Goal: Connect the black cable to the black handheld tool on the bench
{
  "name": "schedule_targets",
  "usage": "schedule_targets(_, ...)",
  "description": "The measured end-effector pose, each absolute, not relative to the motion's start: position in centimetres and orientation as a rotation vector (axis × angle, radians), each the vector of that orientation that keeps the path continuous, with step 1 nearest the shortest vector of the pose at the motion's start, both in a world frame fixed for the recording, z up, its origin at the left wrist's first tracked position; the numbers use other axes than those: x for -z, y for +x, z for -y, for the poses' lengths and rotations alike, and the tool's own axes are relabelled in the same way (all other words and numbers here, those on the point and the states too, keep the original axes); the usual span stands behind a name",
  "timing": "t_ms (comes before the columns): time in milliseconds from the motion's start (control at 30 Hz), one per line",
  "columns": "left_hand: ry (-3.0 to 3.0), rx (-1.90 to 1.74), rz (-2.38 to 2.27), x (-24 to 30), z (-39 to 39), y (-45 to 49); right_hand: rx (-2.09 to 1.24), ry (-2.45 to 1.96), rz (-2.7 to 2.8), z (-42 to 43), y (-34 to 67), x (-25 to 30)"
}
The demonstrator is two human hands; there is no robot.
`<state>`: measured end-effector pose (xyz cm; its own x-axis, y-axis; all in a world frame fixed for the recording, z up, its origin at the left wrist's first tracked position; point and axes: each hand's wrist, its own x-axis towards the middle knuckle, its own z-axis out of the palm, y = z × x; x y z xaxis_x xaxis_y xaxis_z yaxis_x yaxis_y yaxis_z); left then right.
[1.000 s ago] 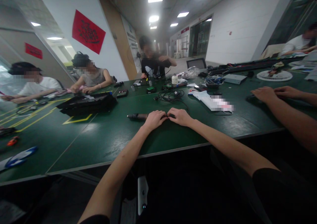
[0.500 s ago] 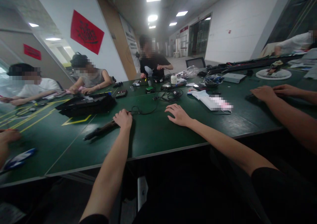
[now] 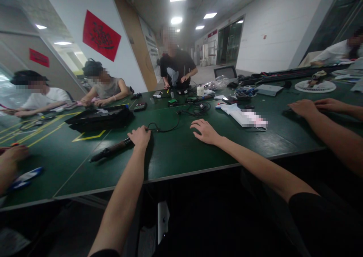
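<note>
My left hand (image 3: 140,136) is closed around the rear end of a corded electric screwdriver (image 3: 115,148), dark and long, its narrow tip pointing left and toward me. From behind that hand a thin black cord (image 3: 166,130) curves over the green table (image 3: 178,156). My right hand (image 3: 206,131) rests on the tabletop with its fingers spread and nothing in it. Beyond it lies a coil of black cable (image 3: 195,108). A pale printed packet (image 3: 239,115) is to its right.
A black tray (image 3: 99,117) stands at left, near blue-and-white pliers (image 3: 28,177). Small electronic parts, a white bottle (image 3: 200,90) and a blue cable bundle (image 3: 246,92) are farther back. A co-worker's hands (image 3: 304,107) rest at right; a co-worker's hand (image 3: 13,160) is at left. Others sit or stand around.
The screwdriver has shifted slightly left, with more of it showing beside my left hand. Across the table, a co-worker has straightened up. My right hand stays in place.
</note>
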<state>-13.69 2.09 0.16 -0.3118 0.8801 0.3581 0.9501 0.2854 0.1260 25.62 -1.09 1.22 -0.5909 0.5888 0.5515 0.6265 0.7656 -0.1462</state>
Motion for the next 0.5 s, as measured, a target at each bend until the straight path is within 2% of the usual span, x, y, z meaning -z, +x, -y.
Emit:
schedule_targets(133, -2.068, 0.324, 2.116, -1.0, -1.8, -10.4, 0.063, -0.855, 2.377, 1.6, 25.5, -1.6)
schedule_targets(367, -2.781, 0.586, 1.236, -1.3, 0.3, -2.0, 0.057, -0.770, 2.428, 1.4, 25.4, -1.3)
schedule_targets(500, -2.863, 0.600, 0.992, -1.3, 0.9, 0.1, 0.093, -0.828, 2.432, 0.6, 25.5, -0.7)
